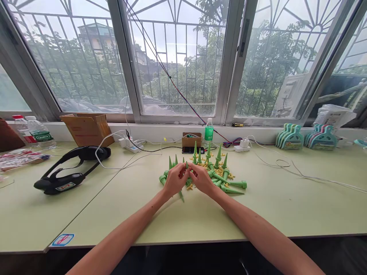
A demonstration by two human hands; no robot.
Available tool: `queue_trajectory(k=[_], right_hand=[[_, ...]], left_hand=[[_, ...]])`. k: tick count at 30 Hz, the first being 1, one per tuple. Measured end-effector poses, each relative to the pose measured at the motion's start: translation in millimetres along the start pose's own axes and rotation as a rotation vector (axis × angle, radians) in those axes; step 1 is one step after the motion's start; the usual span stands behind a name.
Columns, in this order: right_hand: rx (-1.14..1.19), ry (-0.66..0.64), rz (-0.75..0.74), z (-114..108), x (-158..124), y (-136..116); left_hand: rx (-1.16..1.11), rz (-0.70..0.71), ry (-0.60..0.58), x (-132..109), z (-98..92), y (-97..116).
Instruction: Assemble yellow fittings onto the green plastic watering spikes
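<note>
My left hand [174, 179] and my right hand [202, 178] meet above the middle of the table, fingers pinched together. Between their fingertips a small part of a green plastic spike [187, 165] shows; the rest of it is hidden by the fingers. Around and behind the hands are several more green cone-shaped spikes, some upright like the one at the back [218, 154], others lying flat like the one at the right [233, 190]. Small yellow plastic fittings [220, 171] lie loose among them, a few just under my hands.
A black padded headset [64, 182] lies on the left, near a cardboard box [87, 128] and water bottles [38, 133]. Behind the spikes are a phone [190, 150], a small carton [192, 140] and a green-liquid bottle [209, 131]. White cables [304, 175] cross the right side.
</note>
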State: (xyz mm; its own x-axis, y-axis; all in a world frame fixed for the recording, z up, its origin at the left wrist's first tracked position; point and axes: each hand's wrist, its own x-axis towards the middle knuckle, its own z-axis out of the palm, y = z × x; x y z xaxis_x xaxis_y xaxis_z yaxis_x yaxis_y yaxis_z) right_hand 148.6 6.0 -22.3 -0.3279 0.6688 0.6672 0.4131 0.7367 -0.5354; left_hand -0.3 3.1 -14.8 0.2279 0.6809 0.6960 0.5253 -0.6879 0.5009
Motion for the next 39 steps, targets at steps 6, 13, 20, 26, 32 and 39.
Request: queue_trajectory(k=[6, 13, 20, 26, 32, 39], right_hand=[[-0.013, -0.021, 0.027, 2.0, -1.2, 0.9], [0.037, -0.033, 0.047, 1.6, -0.9, 0.1], [-0.02, -0.008, 0.055, 3.3, -1.1, 3.9], [-0.031, -0.015, 0.06, 3.2, -1.5, 6.9], [-0.004, -0.039, 0.072, -0.3, -0.5, 5.6], [0.008, 0.008, -0.007, -13.3, 3.7, 8.6]], left_hand=[[0.013, -0.001, 0.058, 2.1, -0.7, 0.3], [-0.016, -0.05, 0.103, 0.6, -0.5, -3.4], [0.02, -0.054, -0.001, 4.1, -2.2, 0.2], [0.044, -0.043, -0.013, 5.1, -4.0, 2.1], [0.045, -0.022, -0.002, 6.0, -4.9, 0.8], [0.006, -0.147, 0.071, 6.6, -7.5, 0.4]])
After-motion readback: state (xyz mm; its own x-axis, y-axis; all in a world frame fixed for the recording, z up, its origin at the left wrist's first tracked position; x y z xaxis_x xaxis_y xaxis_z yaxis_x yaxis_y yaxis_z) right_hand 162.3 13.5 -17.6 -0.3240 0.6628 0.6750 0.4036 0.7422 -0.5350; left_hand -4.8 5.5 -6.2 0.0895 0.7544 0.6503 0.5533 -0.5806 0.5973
